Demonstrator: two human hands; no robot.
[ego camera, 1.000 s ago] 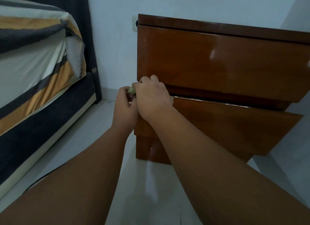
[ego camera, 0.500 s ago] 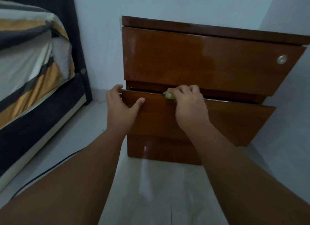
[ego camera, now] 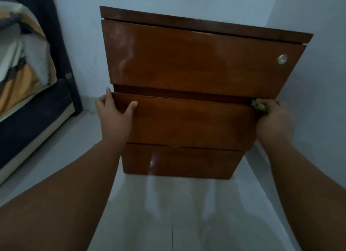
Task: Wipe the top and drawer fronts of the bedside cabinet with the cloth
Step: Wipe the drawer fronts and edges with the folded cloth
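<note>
Wide apart: hands [ego camera: 114, 117] [ego camera: 274, 120] on drawer [ego camera: 191, 123], cloth [ego camera: 259, 105].

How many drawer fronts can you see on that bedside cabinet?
3. The top drawer front, with a round lock; the middle drawer front, between the left hand and right hand holding the cloth; the bottom front, possibly a fixed panel.

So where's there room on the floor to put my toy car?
The bare floor in front of the cabinet, between the two forearms, is free. So is the strip between the bed and the cabinet's left side. It is crowded on the right: the right hand with the cloth fills the narrow gap by the wall.
</note>
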